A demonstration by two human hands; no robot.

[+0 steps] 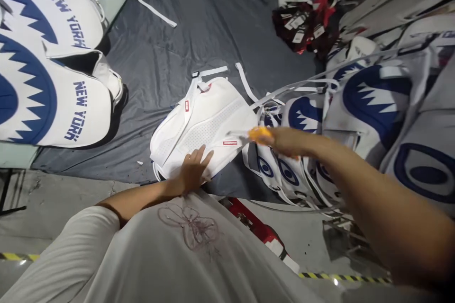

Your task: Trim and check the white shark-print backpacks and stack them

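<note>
A white backpack [213, 113] lies in front of me, its strap side up. Two shoulder straps with small red-outlined labels run across its perforated back panel. My left hand [194, 170] rests flat on the near edge of the backpack, fingers spread. In my right hand [284, 141] are orange-handled scissors [261, 135], somewhat blurred. Their blades point left over the near shoulder strap, close to its red label; whether they touch the strap I cannot tell. Loose white webbing [245, 80] sticks out beyond the backpack's far end.
A dark grey cloth [170, 52] covers the table. White and blue bags lettered NEW YORK [88, 109] stand at the left. More shark-pattern bags [377, 99] are piled at the right, beside my right arm. Dark red items with white tags [298, 23] lie at the back right.
</note>
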